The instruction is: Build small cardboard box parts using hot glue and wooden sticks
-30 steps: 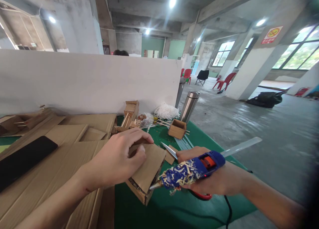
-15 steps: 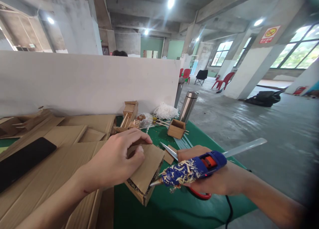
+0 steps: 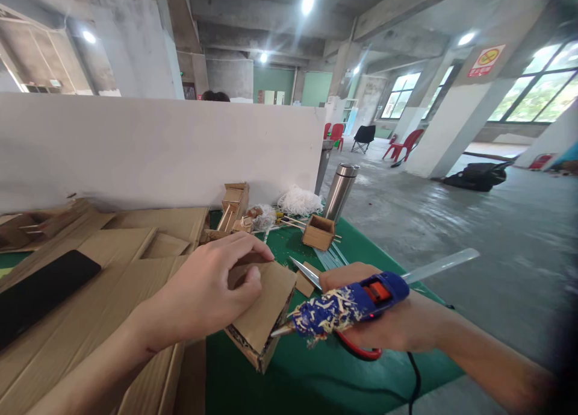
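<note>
My left hand (image 3: 210,291) is curled over a small cardboard box (image 3: 266,297), thumb and fingers gripping its top panel. In my right hand (image 3: 397,324) is a blue hot glue gun (image 3: 347,306), crusted with dried glue and shavings. Its metal nozzle points left and meets the box's right edge; a clear glue stick (image 3: 445,265) juts from its back. Scissors (image 3: 304,273) show a blade and a red handle beneath my right hand; whether that hand also holds them I cannot tell. A flat cardboard piece (image 3: 307,280) lies by the blade.
Cardboard sheets (image 3: 112,294) and a black phone-like slab (image 3: 47,294) cover the left side. Behind the hands stand an open cardboard box (image 3: 318,233), clear glue sticks (image 3: 331,259), white shredded filler (image 3: 298,202) and a steel flask (image 3: 342,192). A white partition (image 3: 158,150) closes the back.
</note>
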